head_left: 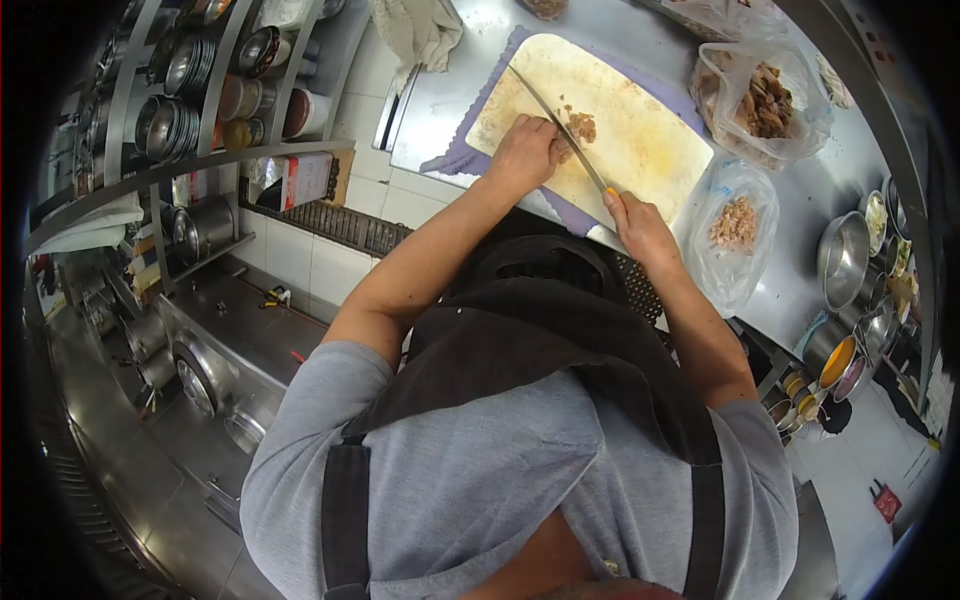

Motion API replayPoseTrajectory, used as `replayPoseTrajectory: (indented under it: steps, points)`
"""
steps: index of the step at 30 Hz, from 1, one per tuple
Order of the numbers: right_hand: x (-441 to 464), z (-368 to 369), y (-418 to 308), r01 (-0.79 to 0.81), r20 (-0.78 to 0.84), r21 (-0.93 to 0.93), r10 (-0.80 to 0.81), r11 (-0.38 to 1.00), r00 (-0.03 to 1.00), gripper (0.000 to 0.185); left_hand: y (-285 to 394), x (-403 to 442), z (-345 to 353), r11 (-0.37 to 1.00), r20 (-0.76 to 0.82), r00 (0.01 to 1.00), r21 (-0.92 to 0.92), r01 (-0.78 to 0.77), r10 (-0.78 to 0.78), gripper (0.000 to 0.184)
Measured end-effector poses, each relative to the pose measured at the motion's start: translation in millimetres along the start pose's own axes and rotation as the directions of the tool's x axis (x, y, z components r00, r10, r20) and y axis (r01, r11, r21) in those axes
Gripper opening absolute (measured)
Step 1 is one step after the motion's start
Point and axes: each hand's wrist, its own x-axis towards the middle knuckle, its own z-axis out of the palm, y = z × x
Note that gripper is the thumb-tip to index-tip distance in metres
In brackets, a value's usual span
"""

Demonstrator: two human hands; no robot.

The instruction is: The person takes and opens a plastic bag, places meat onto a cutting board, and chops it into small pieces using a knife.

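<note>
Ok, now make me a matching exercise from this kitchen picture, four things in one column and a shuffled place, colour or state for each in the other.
Column one
1. Knife
2. Cutting board
3. Cloth
4. Nearer plastic bag

Column two
A. Purple, spread beneath something flat
B. Open, with small pinkish pieces inside
C. Gripped in the right hand
D. Cream-coloured, with the left hand over it

Right pairs: 1-C, 2-D, 3-A, 4-B.
</note>
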Motion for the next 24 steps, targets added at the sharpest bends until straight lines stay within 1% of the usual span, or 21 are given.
replayPoseTrajectory:
  steps: [1, 2, 3, 4, 6, 9, 13, 15, 19, 21, 23, 24]
  points:
    - [4, 1, -2, 0.001, 0.01, 0.002, -0.001, 1.0, 1.0, 0.051, -1, 1, 1, 1.0, -0.022, 1.0, -0.02, -0.02, 0.02, 0.012]
    - [6, 4, -5, 0.007, -0.018, 0.024, -0.007, 1.0, 1.0, 0.05, -1, -1, 1, 0.998, -0.04, 0.998, -0.04, -0.04, 0.039, 0.012]
    - [11, 7, -9, 0.015, -0.054, 0.047, -0.012, 0.999, 0.998, 0.05, -2, 0, 2, 0.999, -0.035, 0.999, -0.04, -0.037, 0.035, 0.012]
    - [25, 12, -15, 0.013, -0.054, 0.049, -0.01, 0.999, 0.998, 0.05, -4, 3, 3, 0.999, -0.025, 0.999, -0.029, -0.037, 0.036, 0.011]
    - [51, 23, -23, -0.052, -0.033, -0.048, 0.051, 0.997, 0.998, 0.049, -4, 2, 4, 0.999, -0.014, 0.999, -0.015, -0.038, 0.037, 0.011]
    - [53, 26, -22, 0.003, -0.092, 0.008, -0.002, 1.0, 0.996, 0.051, -5, 3, -1, 0.998, 0.024, 0.997, -0.006, -0.068, 0.068, 0.011]
    - [47, 22, -20, 0.011, -0.124, 0.003, -0.011, 1.0, 0.992, 0.053, -2, 3, -5, 0.998, 0.002, 0.999, -0.036, -0.045, 0.045, 0.013]
    - [34, 14, -19, -0.028, -0.095, 0.026, 0.03, 0.999, 0.995, 0.053, 0, -2, -8, 0.999, 0.01, 0.999, -0.044, -0.03, 0.031, 0.014]
    - [3, 2, -16, -0.011, -0.093, 0.041, 0.015, 0.999, 0.996, 0.053, -1, -3, -10, 1.0, 0.011, 1.0, 0.007, 0.029, -0.029, 0.012]
    - [-4, 3, -11, -0.022, -0.023, 0.002, 0.023, 1.0, 0.999, 0.052, -3, -2, -8, 0.998, 0.018, 0.998, 0.03, 0.052, -0.052, 0.011]
    - [-2, 4, -9, -0.021, -0.01, -0.02, 0.021, 1.0, 1.0, 0.052, -3, 0, -7, 1.0, 0.003, 1.0, 0.008, -0.008, 0.008, 0.01]
    - [1, 6, -9, -0.022, -0.004, -0.036, 0.022, 0.999, 1.0, 0.051, -4, 0, -6, 1.0, 0.005, 1.0, 0.007, -0.001, 0.001, 0.01]
